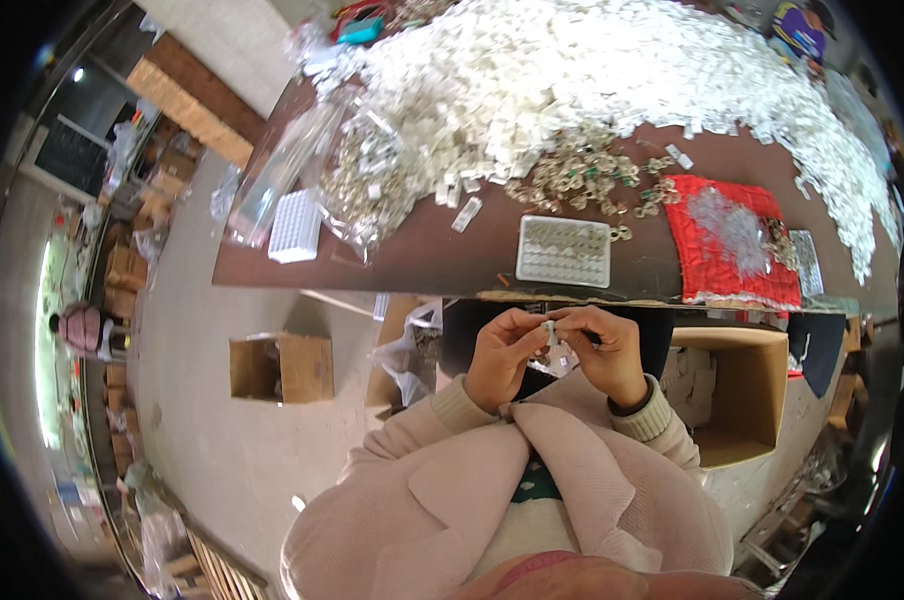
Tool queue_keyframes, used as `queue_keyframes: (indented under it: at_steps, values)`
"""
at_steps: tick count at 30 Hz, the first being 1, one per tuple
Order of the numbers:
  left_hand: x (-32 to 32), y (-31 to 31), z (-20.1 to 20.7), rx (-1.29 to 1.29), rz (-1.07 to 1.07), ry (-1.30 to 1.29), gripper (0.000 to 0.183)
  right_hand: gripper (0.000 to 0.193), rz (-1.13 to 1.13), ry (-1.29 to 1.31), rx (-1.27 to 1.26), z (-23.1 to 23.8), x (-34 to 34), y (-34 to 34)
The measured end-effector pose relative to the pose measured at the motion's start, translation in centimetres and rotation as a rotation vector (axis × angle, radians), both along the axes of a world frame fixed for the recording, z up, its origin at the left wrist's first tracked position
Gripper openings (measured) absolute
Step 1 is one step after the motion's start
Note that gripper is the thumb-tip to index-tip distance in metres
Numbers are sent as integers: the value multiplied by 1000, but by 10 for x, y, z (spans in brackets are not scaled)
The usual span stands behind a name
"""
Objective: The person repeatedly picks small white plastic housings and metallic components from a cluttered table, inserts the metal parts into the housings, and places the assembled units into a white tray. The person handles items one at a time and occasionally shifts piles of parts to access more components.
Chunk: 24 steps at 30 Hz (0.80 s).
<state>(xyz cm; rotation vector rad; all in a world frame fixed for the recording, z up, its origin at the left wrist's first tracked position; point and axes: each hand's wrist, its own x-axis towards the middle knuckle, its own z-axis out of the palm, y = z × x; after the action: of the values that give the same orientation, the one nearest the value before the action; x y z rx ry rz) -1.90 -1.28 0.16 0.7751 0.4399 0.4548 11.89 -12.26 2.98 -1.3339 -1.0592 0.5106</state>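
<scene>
My left hand [504, 356] and my right hand [609, 352] meet in front of my chest, just off the table's near edge. Thumbs and fingertips of both pinch one small whitish piece [550, 331], too small to name. A white tray [562, 274] with rows of round hollows stands on the table beyond them, its far rows filled with small metal parts. Behind it lies a loose heap of small ring-like metal parts [579, 178], some with green bits. Right of the tray, a red quilted cloth [697, 262] bears clear plastic bits [729, 233] and more metal parts.
A huge pile of small white pieces [532, 75] covers the back of the brown table [422, 262]. At its left are a clear bag of parts [367, 185] and a white gridded tray [294, 228]. Cardboard boxes stand below, one left [307, 367], one right [762, 400].
</scene>
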Motion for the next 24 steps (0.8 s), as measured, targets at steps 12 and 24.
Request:
queue_keyframes:
  at_steps: [12, 24]
  values:
    - [-14, 191, 118, 1620, 769, 580, 30, 19, -247, -30, 20, -4, 24, -17]
    - [7, 25, 18, 634, 17, 93, 17, 17, -520, -650, -404, -23, 162, 45]
